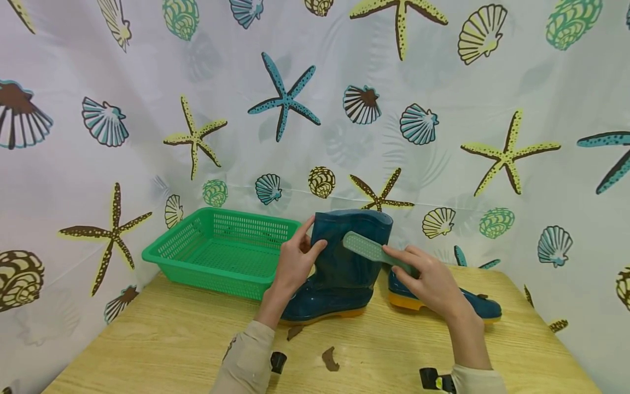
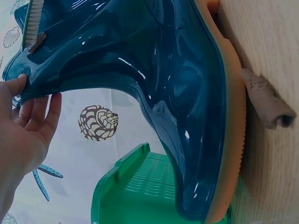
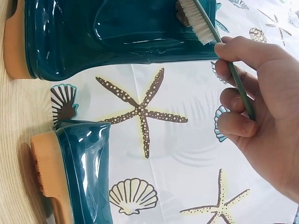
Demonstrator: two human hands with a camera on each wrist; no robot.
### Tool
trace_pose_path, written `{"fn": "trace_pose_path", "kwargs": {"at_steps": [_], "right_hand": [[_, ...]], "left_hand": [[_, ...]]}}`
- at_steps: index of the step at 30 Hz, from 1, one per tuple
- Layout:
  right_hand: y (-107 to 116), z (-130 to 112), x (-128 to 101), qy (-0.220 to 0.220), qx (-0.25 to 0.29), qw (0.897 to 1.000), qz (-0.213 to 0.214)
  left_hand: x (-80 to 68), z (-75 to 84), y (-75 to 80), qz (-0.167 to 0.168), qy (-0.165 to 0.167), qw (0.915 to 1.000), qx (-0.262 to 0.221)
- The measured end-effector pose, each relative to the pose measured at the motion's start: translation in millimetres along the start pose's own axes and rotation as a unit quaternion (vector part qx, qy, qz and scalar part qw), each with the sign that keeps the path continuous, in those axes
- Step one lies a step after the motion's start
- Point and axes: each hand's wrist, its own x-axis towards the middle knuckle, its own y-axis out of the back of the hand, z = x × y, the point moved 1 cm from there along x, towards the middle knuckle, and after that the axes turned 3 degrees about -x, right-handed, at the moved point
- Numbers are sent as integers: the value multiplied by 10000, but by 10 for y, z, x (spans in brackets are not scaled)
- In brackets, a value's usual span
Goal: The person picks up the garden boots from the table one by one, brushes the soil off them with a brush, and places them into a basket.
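Note:
A glossy dark blue rubber boot (image 1: 344,273) with an orange sole stands upright on the table, toe to the left. My left hand (image 1: 295,260) holds the top of its shaft, thumb on the near side and fingers at the edge. In my right hand (image 1: 435,284) is the handle of a green scrub brush (image 1: 366,249). Its white bristles (image 3: 201,28) face the upper shaft, right at a brown clay-like lump (image 3: 183,14) stuck there. The left wrist view shows this lump (image 2: 37,43) beside the bristles too.
A green plastic basket (image 1: 211,279) stands behind and left of the boot. Partly behind my right hand is another blue shoe (image 1: 484,306) with an orange sole and a brown bit on top. Brown pieces (image 1: 330,359) lie on the wooden table (image 1: 384,350). A patterned curtain (image 1: 315,148) hangs behind.

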Motion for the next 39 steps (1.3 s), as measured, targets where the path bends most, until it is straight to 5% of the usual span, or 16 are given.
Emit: {"fn": "trace_pose_path", "kwargs": {"at_steps": [9,14,25,39], "right_hand": [[92,20,-15,-95,547,9978,358],[86,12,2,-137,119,9971,734],[3,-47,27,-468,91,9985,-251],[56,-46,-7,-443,356,9969,-536]], "left_hand": [[5,-10,-7,62,128,9999,-39],[4,-10,-6,59,114,9999,-24],[4,8,7,13,120,9999,-60],[2,26,5,75,137,9999,-65]]}}
